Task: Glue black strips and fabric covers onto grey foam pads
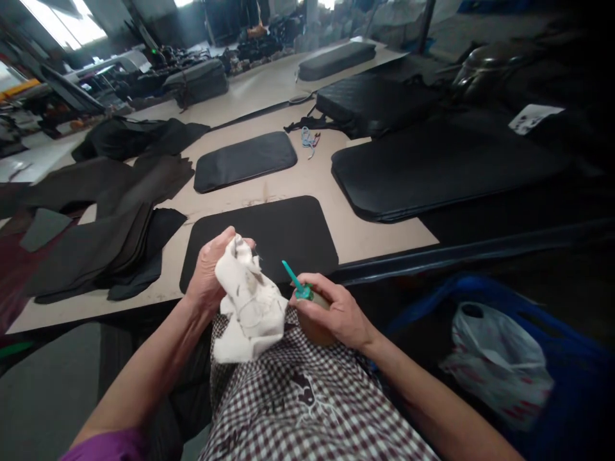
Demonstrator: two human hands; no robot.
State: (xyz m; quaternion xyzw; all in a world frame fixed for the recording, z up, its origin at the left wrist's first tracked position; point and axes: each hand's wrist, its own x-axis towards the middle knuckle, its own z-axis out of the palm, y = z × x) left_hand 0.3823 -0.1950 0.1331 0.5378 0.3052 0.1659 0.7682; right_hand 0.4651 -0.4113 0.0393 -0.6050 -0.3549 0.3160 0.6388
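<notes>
Bottle (314, 330) with green nozzle (296, 280): gripped in right hand (343, 312) by curled fingers, above checked apron (288, 403). White cloth (250, 304): gripped in left hand (210, 266) by bent, partly hidden fingers. Beyond: black panel (278, 227) flat at near edge of table (375, 243); then smaller panel (245, 161); then light-blue cord (308, 139); farther, dark padded block (336, 61).
</notes>
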